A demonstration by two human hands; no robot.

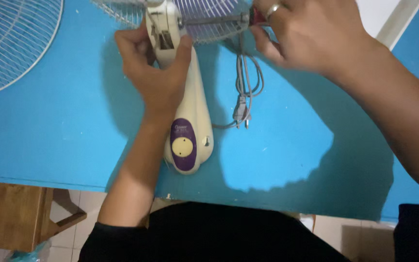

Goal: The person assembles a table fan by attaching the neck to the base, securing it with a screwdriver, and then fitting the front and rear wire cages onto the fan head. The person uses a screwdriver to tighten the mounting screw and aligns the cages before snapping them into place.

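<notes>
On the blue tabletop (49,136): a cream fan body (190,111) is lying flat, its long axis running away from the person — purple-and-cream base (184,145) nearest the body, motor head (163,29) at the far end.
Left hand (153,63): it is wrapping around the neck just below the motor head, fingers curled shut on the cream housing, thumb pressing the right side.
Right hand (311,34): it is closing on a small dark red handle (257,17), apparently a tool, though only a sliver is showing; a ring is sitting on one finger.
Relation that matters: the tool's shaft is lying crosswise to the fan's long axis, pointing left toward the motor head — the left hand is the nearer one to the housing.
Rear grille (209,22): it is sitting behind the motor head, partly cut off by the top edge.
Loose grille (10,43): it is lying well apart, at the far left.
Power cord (246,87): grey, bundled, plug end pointing toward the person, just right of the fan.
Label: a purple oval panel is carrying a round cream dial at the base; small print is sitting above the dial.
</notes>
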